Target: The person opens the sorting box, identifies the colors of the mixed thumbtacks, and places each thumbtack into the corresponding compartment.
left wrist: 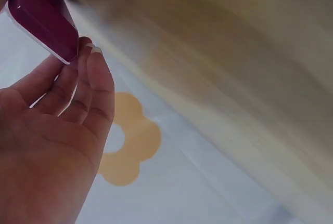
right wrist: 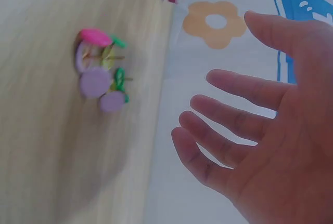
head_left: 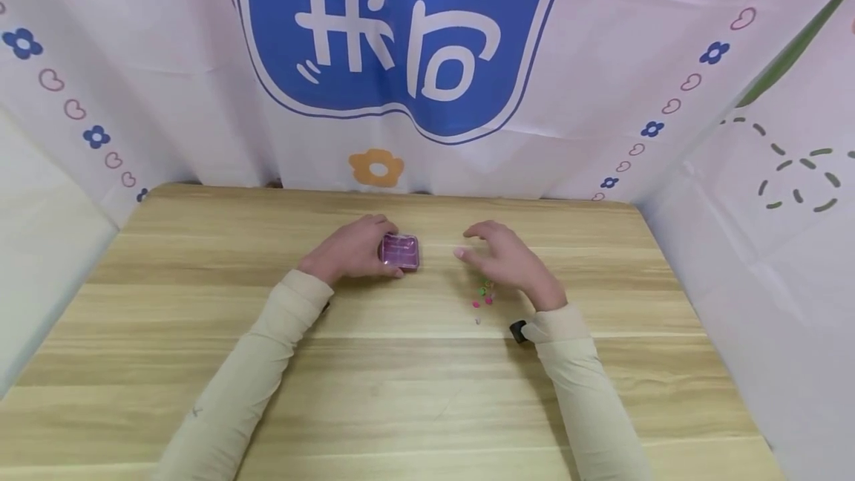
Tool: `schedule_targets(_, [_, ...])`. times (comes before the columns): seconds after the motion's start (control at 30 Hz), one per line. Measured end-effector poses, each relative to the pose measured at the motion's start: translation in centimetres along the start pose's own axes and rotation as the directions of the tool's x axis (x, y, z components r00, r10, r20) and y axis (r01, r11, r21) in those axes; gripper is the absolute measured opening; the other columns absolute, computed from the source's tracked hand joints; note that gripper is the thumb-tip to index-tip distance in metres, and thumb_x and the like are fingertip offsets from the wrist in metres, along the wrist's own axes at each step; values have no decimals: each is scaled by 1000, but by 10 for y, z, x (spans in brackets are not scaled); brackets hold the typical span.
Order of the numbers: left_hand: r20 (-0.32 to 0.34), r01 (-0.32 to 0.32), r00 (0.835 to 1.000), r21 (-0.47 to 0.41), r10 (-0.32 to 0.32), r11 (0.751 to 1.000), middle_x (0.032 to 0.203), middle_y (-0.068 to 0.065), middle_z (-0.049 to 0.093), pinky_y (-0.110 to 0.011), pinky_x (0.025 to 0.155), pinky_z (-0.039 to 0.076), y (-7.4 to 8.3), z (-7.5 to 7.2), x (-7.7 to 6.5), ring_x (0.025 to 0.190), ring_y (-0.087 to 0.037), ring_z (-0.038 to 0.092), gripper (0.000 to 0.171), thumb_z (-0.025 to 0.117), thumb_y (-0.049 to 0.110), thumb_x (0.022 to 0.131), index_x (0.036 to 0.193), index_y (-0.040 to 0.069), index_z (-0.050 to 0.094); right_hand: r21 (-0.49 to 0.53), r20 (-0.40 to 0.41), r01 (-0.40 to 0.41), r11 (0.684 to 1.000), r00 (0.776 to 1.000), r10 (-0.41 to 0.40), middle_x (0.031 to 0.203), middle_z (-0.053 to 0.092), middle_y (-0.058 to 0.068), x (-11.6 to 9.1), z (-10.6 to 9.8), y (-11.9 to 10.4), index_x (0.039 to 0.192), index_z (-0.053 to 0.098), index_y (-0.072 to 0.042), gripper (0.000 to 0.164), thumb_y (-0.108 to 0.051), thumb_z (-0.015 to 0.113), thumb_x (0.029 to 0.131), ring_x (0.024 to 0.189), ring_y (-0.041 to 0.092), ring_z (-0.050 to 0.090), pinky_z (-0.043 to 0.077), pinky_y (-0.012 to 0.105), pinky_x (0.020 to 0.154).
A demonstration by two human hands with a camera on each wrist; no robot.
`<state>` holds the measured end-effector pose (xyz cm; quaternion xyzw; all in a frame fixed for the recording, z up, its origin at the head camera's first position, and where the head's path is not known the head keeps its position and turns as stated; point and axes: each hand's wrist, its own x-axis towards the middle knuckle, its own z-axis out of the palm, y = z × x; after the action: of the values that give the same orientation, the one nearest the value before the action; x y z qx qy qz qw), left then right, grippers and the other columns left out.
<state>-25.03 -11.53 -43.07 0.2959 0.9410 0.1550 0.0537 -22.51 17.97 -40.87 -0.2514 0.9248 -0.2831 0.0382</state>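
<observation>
My left hand (head_left: 354, 249) holds a small magenta-purple plastic box (head_left: 401, 252) between thumb and fingers, toward the back of the table. In the left wrist view the box (left wrist: 44, 18) shows a dark magenta side and a pale rim, and the fingertips press its edge. To the right of the box, my right hand (head_left: 506, 258) hovers with fingers spread and nothing held. Below it lie several pushpins (head_left: 489, 300). Seen from the right wrist, these pushpins (right wrist: 95, 82) have round heads in pink, lilac, green and yellow, with thin metal points.
The wood-grain table (head_left: 401, 392) reaches back to a white cloth (head_left: 200, 95) with a blue emblem and an orange flower. Cloth also hangs along both sides. A small black object (head_left: 519, 331) sits at the right cuff.
</observation>
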Motion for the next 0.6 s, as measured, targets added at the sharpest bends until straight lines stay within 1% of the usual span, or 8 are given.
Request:
schedule_targets(0.13, [-26,32,999,-46,-34,998,110,-7,54,-38,81,50,9,-5,-1,89,-17,50,82,74,60,67,123,4,51,19,5,22,1000,1000,-22,122,57,13,-1,-3,-8,123,55,-2,52,-43,58,91,109,31,51,43,47,92])
schedule_targets(0.2, [-42,42,998,-90,-46,995,108,-7,52,-38,79,51,14,-9,-2,87,-17,51,81,74,57,67,123,4,50,28,10,34,999,999,-35,121,58,13,-2,-5,-12,122,56,-1,50,-40,59,91,107,32,52,45,47,90])
schedule_targets(0.33, [-84,36,995,-168,-50,985,110,-7,51,-39,80,50,25,-15,-7,90,-18,51,82,76,55,67,125,5,47,15,19,68,998,998,-68,122,59,14,-4,-10,-24,124,55,-1,49,-36,61,91,106,31,54,46,45,89])
schedule_targets(0.43, [-134,28,989,-238,-62,971,113,-7,52,-41,83,49,34,-19,-11,94,-18,50,82,79,51,66,126,6,47,-2,19,100,995,995,-100,126,56,12,-5,-12,-34,129,51,-3,52,-36,62,90,107,27,54,47,44,88])
schedule_targets(0.5, [-165,17,984,-285,-67,958,115,-8,52,-41,84,49,40,-23,-14,95,-18,50,80,81,48,65,126,7,48,-9,1,134,991,991,-134,130,53,11,-7,-14,-41,133,47,-5,55,-35,64,89,108,23,53,48,41,87])
schedule_targets(0.57, [-186,2,980,-354,-73,935,115,-8,52,-40,82,50,47,-29,-18,95,-18,51,79,83,41,65,126,5,49,-20,-34,197,980,980,-198,134,50,11,-9,-16,-52,136,44,-7,59,-30,67,87,113,21,50,48,40,89])
schedule_targets(0.6, [-196,-8,978,-382,-72,924,114,-8,52,-39,81,51,50,-32,-21,95,-18,51,78,83,38,65,126,5,49,-28,-57,238,971,969,-239,135,49,11,-9,-16,-57,137,43,-7,61,-28,69,86,115,19,48,47,39,90])
